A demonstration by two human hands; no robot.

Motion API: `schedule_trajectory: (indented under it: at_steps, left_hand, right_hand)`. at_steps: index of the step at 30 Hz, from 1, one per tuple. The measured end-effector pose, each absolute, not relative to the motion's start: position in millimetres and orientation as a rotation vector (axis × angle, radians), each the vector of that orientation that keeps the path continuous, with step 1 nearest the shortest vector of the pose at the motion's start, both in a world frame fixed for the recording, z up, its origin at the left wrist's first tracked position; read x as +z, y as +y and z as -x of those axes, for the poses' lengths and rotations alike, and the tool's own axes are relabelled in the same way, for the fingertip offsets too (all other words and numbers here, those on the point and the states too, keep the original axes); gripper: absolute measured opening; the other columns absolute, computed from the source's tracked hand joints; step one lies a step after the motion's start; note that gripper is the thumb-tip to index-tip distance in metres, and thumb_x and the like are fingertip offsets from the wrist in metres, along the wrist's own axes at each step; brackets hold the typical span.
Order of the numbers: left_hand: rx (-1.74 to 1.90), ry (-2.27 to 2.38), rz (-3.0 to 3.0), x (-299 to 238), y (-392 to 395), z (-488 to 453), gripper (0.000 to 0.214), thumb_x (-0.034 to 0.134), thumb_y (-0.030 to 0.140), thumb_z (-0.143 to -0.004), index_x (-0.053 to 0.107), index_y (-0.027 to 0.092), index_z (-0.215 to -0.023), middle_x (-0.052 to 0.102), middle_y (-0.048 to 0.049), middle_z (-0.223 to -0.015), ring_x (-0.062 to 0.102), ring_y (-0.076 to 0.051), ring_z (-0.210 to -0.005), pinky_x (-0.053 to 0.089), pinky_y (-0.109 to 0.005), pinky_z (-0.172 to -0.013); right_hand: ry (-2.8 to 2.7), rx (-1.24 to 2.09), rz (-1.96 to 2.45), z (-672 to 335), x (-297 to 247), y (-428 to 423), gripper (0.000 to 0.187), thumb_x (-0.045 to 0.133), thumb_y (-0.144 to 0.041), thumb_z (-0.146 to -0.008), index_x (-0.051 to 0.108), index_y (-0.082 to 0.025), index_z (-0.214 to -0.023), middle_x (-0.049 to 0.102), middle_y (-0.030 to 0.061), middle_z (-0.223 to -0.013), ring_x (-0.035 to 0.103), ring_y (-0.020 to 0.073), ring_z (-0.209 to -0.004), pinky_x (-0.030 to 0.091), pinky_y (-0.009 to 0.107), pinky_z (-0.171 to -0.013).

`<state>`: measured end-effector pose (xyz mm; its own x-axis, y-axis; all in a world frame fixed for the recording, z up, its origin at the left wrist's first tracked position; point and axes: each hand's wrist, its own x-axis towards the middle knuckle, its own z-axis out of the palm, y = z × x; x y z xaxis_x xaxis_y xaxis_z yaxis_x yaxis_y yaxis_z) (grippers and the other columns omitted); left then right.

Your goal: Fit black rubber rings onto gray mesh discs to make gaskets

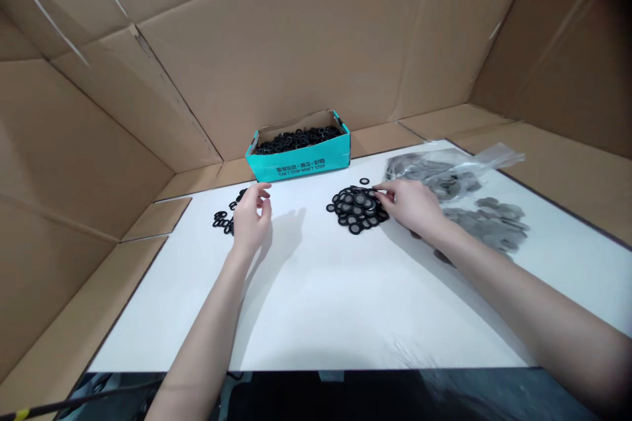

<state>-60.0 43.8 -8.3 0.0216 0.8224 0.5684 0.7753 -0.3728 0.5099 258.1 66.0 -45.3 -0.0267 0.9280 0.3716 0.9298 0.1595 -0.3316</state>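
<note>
My left hand hovers at the right side of a small group of loose black rings and hides part of them. Its fingers curl forward, with a gap between them and the thumb, and I see nothing in it. At the right edge of a heap of black rings with grey mesh-like discs inside is my right hand. Its thumb and fingertips come together there; what they pinch is too small to make out. One single black ring lies just behind the heap.
A teal cardboard box full of black rings stands at the back. On the right lie a clear plastic bag of grey discs and a spread of loose grey discs. Cardboard walls enclose the white table.
</note>
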Motion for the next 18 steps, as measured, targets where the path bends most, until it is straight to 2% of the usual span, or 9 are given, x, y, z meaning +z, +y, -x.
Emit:
schedule_trajectory:
  at_steps: [3,7,11,16,18]
  left_hand:
    - [1.166,1.955,-2.213,-9,49,72,0.031,0.042,0.012,-0.087,0.06,0.018,-0.111,0.067,-0.0069,-0.099,0.064,-0.019,-0.086,0.051,-0.031,-0.078]
    - [0.637,2.374,-2.127,-13,54,87,0.038,0.044,0.017,-0.09,0.059,0.02,-0.124,0.063,-0.0123,-0.122,0.059,-0.029,-0.112,0.048,-0.042,-0.095]
    - [0.415,2.454,-2.054,-19,57,95,0.043,0.045,0.02,-0.09,0.06,0.017,-0.13,0.06,-0.0188,-0.129,0.053,-0.039,-0.119,0.046,-0.052,-0.096]
    - [0.324,2.483,-2.012,-24,59,100,0.045,0.044,0.022,-0.09,0.061,0.018,-0.131,0.059,-0.019,-0.132,0.052,-0.041,-0.122,0.046,-0.054,-0.096]
    - [0.317,2.513,-1.986,-25,60,103,0.045,0.045,0.023,-0.09,0.06,0.019,-0.132,0.058,-0.0184,-0.135,0.051,-0.041,-0.124,0.045,-0.054,-0.098]
  right_hand:
    - [-1.98,-0.051,1.719,-261,-47,67,0.027,0.055,-0.026,-0.082,0.08,-0.026,-0.091,0.074,0.0096,-0.072,0.063,0.0243,-0.06,0.037,0.032,-0.049]
    - [-1.946,-0.024,1.663,-260,-43,65,0.023,0.056,-0.028,-0.082,0.078,-0.026,-0.089,0.071,0.0073,-0.064,0.061,0.0231,-0.057,0.037,0.032,-0.049]
    - [-1.919,0.103,1.712,-253,-33,59,0.024,0.056,-0.032,-0.083,0.077,-0.024,-0.09,0.071,0.0063,-0.067,0.064,0.0254,-0.064,0.038,0.033,-0.053]
    - [-1.913,0.162,1.574,-249,-26,57,0.025,0.052,-0.031,-0.086,0.073,-0.021,-0.096,0.071,0.0047,-0.073,0.065,0.0247,-0.07,0.041,0.034,-0.062]
    - [-1.89,0.132,1.495,-250,-26,57,0.022,0.051,-0.03,-0.087,0.07,-0.022,-0.092,0.072,0.0057,-0.078,0.065,0.0243,-0.072,0.042,0.034,-0.065]
